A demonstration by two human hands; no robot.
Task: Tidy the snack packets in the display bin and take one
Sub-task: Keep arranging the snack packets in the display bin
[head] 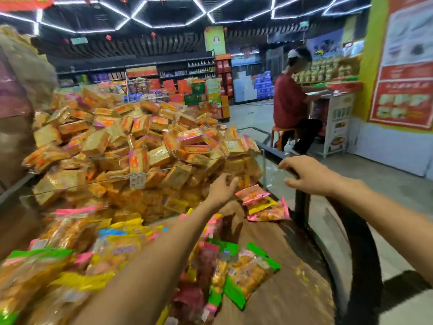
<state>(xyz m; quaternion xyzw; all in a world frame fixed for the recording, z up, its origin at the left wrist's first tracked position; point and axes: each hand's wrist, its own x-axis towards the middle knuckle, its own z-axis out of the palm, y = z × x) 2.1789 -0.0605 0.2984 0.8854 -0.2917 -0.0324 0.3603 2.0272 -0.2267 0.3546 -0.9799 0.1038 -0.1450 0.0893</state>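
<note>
The display bin has a brown floor [290,285], a curved black rim [360,242] and a clear divider [164,171]. Behind the divider lies a high heap of orange snack packets [140,139]. In the near compartment, pink-and-yellow packets [262,202] lie against the right side, green-edged packets [250,270] lie in the middle, and several mixed packets [77,249] pile up on the left. My left hand [222,187] reaches to the divider beside the pink packets, fingers loosely bent, holding nothing I can see. My right hand [307,175] hovers with spread fingers over the bin's right glass corner.
A person in a red shirt [290,102] sits on an orange stool at a small counter, to the right beyond the bin. Shelves of goods [178,73] line the back of the shop. A tiled aisle floor [389,188] runs to the right of the bin.
</note>
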